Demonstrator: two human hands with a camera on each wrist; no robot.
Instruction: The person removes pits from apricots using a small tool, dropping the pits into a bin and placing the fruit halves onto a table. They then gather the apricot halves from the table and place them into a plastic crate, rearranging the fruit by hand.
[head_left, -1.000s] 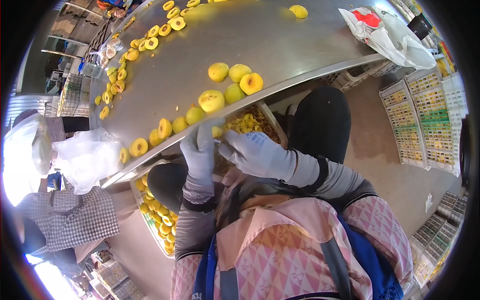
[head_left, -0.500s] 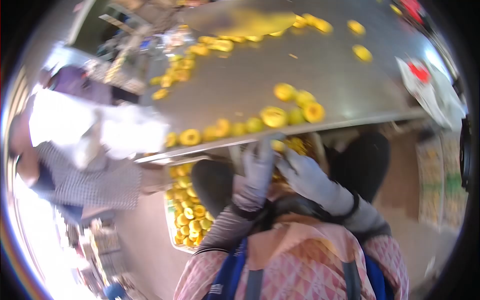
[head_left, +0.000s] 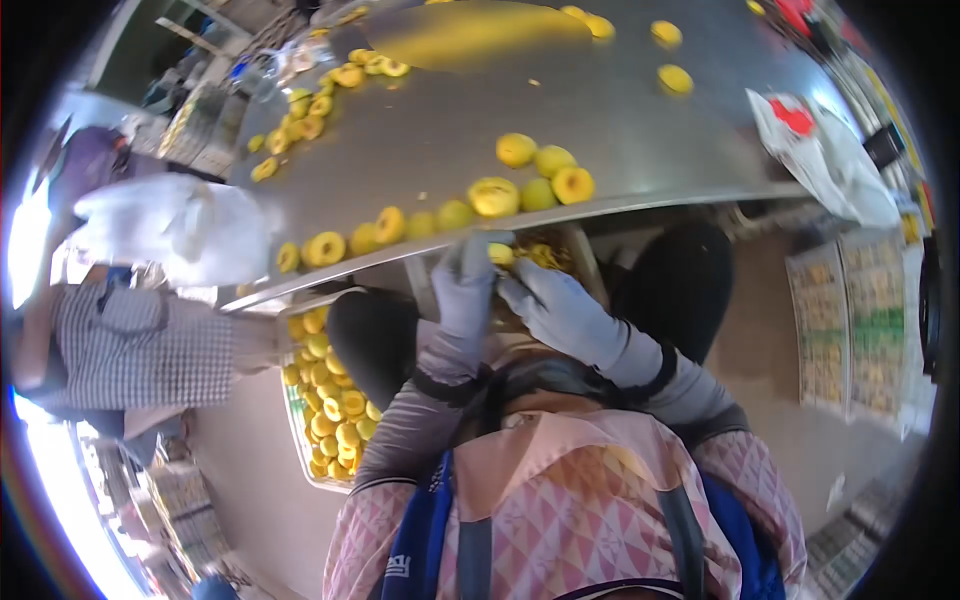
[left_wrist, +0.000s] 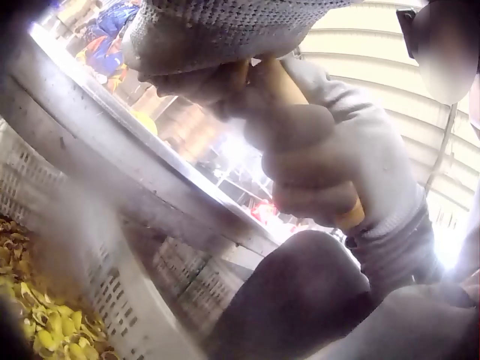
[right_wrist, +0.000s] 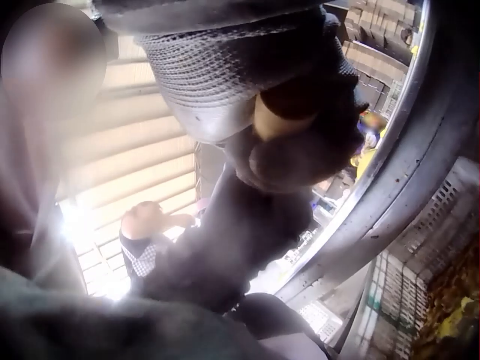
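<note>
Both hands wear pale gloves and meet just below the table edge in the head view. The left hand (head_left: pixel 465 290) grips a yellow fruit (head_left: pixel 500 254) near its fingertips. Against the same fruit, the right hand (head_left: pixel 565 315) has its fingers curled; a pale brown piece (left_wrist: pixel 349 217) shows by its fingers in the left wrist view. Whether a tool is in the right hand cannot be made out. Under the hands is a crate of yellow scraps (head_left: pixel 545 256). Along the table edge lie yellow fruits, some halved, including one large cut fruit (head_left: pixel 494 197).
The metal table (head_left: pixel 440 120) spans the front. A crate of halved fruit (head_left: pixel 335 410) stands at the left knee. Stacked crates (head_left: pixel 850 320) are at the right, and a white bag (head_left: pixel 820 160) lies on the table's right corner. Another person in a checked garment (head_left: pixel 140 345) is at the left.
The head view has shifted, so the table and fruits sit differently in it. Both hands remain together at the fruit, with no grasp or release visible.
</note>
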